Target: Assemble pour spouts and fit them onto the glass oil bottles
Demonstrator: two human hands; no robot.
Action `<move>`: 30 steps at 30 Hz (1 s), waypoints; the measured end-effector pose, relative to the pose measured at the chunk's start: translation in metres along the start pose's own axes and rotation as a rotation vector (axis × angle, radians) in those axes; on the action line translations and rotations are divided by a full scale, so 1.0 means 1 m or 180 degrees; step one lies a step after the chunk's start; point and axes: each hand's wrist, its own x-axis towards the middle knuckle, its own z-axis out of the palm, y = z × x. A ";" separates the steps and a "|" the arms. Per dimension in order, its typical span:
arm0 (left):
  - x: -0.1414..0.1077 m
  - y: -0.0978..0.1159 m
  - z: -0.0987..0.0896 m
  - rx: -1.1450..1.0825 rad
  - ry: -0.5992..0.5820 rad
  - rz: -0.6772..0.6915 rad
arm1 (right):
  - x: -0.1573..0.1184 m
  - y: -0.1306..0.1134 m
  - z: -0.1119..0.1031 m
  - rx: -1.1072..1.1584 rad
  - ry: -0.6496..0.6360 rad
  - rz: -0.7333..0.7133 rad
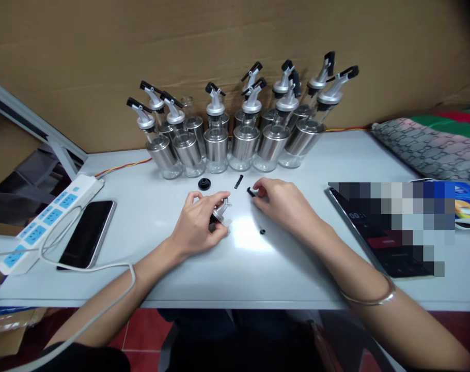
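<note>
My left hand is closed around a silver pourer spout, tilted just above the table, its lower part hidden by my fingers. My right hand pinches the end of a small black strip-like piece between thumb and fingers. A similar black strip lies between and beyond the two hands. Farther left is a round black stopper, lying on the table past my left hand. A tiny black part rests nearer me, below my right hand.
Several glass-and-steel bottles with pourer tops line the back of the white table. At left lie a power strip, a phone and a white cable. A larger screen device lies at right, beside patterned fabric.
</note>
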 end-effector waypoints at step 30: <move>-0.001 -0.001 0.002 -0.0064 0.0043 -0.0011 | -0.019 -0.027 -0.002 0.2007 0.1022 -0.1101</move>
